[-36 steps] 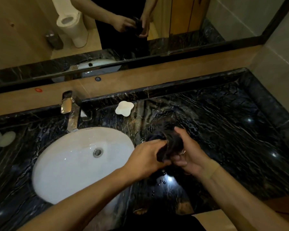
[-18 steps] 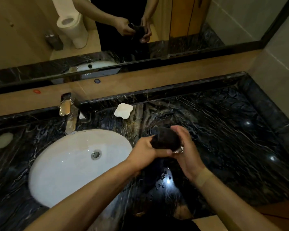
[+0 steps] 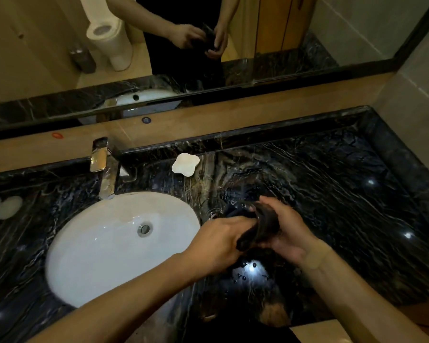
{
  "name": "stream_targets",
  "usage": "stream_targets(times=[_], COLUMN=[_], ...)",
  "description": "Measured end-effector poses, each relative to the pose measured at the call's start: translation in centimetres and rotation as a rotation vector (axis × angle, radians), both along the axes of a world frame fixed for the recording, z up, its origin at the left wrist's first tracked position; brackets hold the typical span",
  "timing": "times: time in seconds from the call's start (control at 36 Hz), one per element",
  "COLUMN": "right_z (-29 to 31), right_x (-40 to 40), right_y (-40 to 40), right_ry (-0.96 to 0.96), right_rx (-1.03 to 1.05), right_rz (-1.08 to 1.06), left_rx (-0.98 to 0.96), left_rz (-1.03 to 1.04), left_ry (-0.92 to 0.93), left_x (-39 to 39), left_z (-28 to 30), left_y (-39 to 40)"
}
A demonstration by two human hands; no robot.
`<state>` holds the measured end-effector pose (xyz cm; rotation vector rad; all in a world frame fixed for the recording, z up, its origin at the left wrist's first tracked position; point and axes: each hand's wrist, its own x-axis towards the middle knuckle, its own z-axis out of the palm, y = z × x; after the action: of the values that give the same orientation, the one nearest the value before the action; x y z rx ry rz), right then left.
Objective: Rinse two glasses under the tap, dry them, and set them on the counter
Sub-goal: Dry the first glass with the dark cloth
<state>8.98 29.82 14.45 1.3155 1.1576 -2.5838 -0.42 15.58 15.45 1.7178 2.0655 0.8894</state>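
Observation:
Over the black marble counter (image 3: 332,206), just right of the sink, both my hands hold a dark cloth (image 3: 260,230) bunched round a glass. The cloth covers the glass almost wholly, so I cannot make out its shape. My left hand (image 3: 218,243) grips the cloth from the left, with its fingers pressed into it. From the right and below, my right hand (image 3: 289,229) cradles the wrapped glass. A faint clear ring (image 3: 213,215) shows on the counter behind my left hand; whether it is a second glass I cannot tell.
A white oval sink (image 3: 97,243) lies to the left, with a chrome tap (image 3: 104,169) behind it, and no water runs. A white flower-shaped dish (image 3: 185,164) sits by the back ledge. Two pale round pads (image 3: 9,206) lie far left. Water drops (image 3: 248,271) dot the counter.
My hands have worked the cloth round the glass: it was bunched into a round lump half a second ago and now hangs long and twisted. The bundle stays in the same place.

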Motion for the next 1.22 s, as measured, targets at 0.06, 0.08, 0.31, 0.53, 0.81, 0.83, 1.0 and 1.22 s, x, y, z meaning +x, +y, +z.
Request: stream_targets(times=[0.06,0.08,0.31,0.53,0.81,0.83,1.0,1.22], right_z=[-0.7,-0.8,-0.1,-0.3,-1.5,-1.4,0.1,-0.1], right_x=[0.1,0.2,0.0,-0.1,-0.3,-0.2,0.9,1.5], right_y=[0.4,0.5,1.6,-0.8,-1.8,-1.8,-0.1,0.7], right_ry=[-0.099,-0.129,-0.008,0.319,0.293,0.265,0.109,-0.008], right_rx=[0.008,0.008,-0.137,0.304,0.649,0.569,-0.060,-0.244], right_rz=[0.118,0.172,0.401,0.000,-0.253,-0.252,0.043,0.426], left_rx=[-0.036,-0.044,-0.077,-0.124,-0.147,-0.150,-0.144,-0.153], left_rz=[-0.107,-0.159,-0.224,0.400,0.392,0.364,0.080,-0.246], left_ry=[0.141,0.225,0.304,-0.930,-0.992,-0.922,-0.221,0.224], left_x=[-0.8,-1.2,-2.2,-0.6,1.1,1.2,0.3,-1.3], left_z=[0.0,0.1,1.0,2.0,2.8,2.7,2.6,2.2], left_y=[-0.4,-0.6,-0.9,0.8,1.1,1.0,0.4,-1.0])
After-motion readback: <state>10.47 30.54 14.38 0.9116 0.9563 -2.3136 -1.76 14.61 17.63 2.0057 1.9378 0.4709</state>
